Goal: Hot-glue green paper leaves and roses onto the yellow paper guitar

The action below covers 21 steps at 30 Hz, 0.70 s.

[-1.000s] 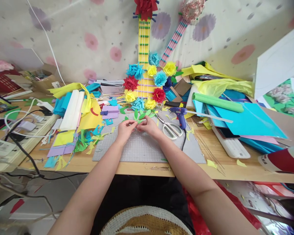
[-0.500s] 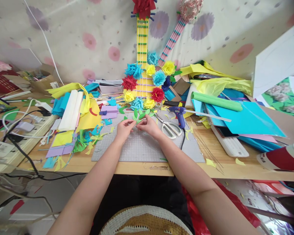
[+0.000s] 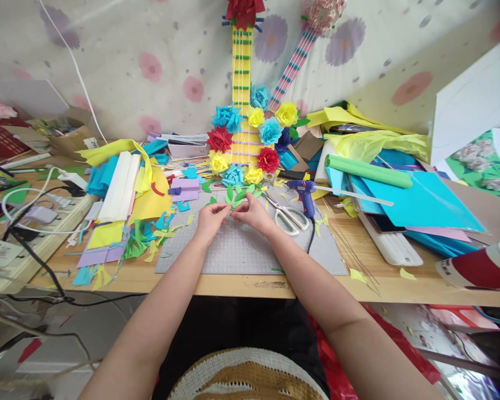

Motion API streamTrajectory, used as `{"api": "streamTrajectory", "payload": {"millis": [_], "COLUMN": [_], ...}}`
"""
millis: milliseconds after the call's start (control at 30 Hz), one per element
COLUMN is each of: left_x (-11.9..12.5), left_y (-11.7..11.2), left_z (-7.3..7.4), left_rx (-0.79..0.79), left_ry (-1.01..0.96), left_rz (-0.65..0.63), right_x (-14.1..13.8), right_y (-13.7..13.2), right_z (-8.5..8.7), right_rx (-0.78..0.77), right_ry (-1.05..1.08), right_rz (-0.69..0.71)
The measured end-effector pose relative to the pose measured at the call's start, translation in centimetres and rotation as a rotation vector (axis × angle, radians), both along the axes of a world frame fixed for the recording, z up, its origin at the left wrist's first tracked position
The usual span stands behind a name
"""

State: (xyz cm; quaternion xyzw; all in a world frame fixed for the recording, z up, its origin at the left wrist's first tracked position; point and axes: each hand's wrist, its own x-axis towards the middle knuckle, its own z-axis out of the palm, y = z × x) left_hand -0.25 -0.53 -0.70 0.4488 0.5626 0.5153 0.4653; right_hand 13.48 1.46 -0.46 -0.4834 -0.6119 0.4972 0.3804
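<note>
Over the grey cutting mat (image 3: 233, 253), my left hand (image 3: 211, 219) and my right hand (image 3: 253, 214) meet, fingertips almost together. Between them they pinch a small sprig of green paper leaves (image 3: 230, 195); my fingers cover its lower part. More green paper leaves lie just beyond, so I cannot tell exactly where the held piece ends. To the right of my right hand rest white-handled scissors (image 3: 289, 218) and a blue glue gun (image 3: 304, 197) with a clear glue stick in it. Behind stands a yellow paper guitar (image 3: 241, 72) trimmed with paper flowers.
Coloured paper scraps (image 3: 150, 233) and paper rolls (image 3: 119, 189) crowd the left, near a power strip (image 3: 52, 233) with tangled cables. On the right lie blue sheets (image 3: 425, 203), a green roll (image 3: 366, 171), thin wires (image 3: 354, 250) and a paper cup (image 3: 479, 268) by the table edge.
Hardly anything differs. My hands keep the same pinch on the green leaves, and the view has shifted very slightly.
</note>
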Motion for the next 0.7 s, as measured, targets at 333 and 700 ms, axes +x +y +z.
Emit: {"api": "streamTrajectory", "payload": {"millis": [333, 700], "left_x": [-0.02, -0.06], "left_y": [-0.03, -0.09], "left_z": [0.17, 0.38], "left_rx": [-0.018, -0.024], "left_ry": [-0.020, -0.010], "left_rz": [-0.013, -0.030], "right_x": [-0.02, 0.10], "right_y": [-0.04, -0.24], "right_z": [-0.06, 0.25], "right_rx": [0.016, 0.017], "right_ry": [-0.006, -0.003], "right_rz": [-0.007, 0.010]}}
